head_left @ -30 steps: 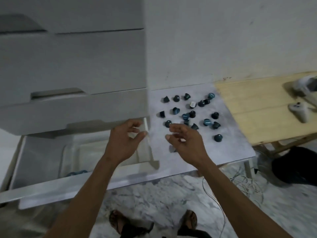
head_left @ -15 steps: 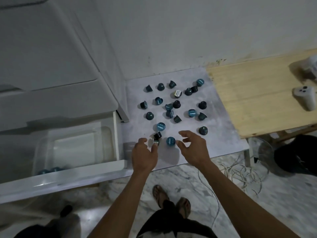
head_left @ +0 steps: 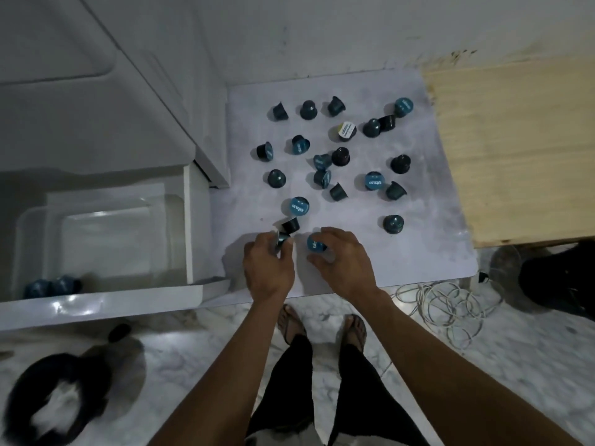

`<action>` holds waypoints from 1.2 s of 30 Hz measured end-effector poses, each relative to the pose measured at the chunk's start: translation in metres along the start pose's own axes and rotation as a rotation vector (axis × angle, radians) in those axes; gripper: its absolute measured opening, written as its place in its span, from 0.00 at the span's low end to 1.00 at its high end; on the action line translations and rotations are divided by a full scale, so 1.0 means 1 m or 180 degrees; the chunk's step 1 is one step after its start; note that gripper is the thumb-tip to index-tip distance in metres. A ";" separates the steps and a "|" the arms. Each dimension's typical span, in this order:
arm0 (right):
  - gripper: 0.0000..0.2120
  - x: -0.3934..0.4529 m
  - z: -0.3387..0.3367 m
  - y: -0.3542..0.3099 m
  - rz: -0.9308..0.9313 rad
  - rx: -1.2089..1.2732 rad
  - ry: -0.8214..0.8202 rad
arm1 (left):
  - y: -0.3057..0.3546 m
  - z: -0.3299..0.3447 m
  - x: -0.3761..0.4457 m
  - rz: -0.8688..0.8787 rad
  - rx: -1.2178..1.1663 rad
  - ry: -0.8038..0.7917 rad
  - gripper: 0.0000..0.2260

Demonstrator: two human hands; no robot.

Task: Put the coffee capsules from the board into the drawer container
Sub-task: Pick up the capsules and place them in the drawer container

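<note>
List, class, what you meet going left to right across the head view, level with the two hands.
clear drawer container → drawer side wall → left hand → capsule with teal lid → right hand → grey board → black bag

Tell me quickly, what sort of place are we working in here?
Probably a room in a home: white drawer unit against a plain wall, marble-patterned floor with loose cable, and a low wooden table beside the capsule board.
</note>
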State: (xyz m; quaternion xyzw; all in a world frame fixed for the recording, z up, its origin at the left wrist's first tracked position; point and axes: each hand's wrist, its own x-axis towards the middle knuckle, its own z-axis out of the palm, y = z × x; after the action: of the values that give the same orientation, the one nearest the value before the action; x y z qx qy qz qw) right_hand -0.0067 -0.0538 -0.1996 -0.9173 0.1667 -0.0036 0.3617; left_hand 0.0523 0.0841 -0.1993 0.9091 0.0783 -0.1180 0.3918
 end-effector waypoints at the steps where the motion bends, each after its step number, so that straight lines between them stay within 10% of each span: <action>1: 0.17 0.002 0.002 0.004 -0.0135 -0.0075 0.0052 | 0.000 0.002 0.000 0.0040 -0.0015 0.0058 0.12; 24: 0.12 0.013 -0.003 0.052 -0.1040 0.0197 0.0771 | -0.018 0.024 -0.019 0.0700 -0.0600 0.0661 0.10; 36: 0.13 0.003 -0.078 -0.056 -0.0821 0.1195 0.0920 | 0.050 -0.094 -0.073 0.1346 -0.0907 0.0941 0.09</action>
State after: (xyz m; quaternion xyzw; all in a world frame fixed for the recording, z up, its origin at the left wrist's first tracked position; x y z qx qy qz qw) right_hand 0.0037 -0.0682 -0.1049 -0.8378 0.0948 -0.2115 0.4944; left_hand 0.0085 0.1155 -0.0822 0.8484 -0.0408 0.1122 0.5157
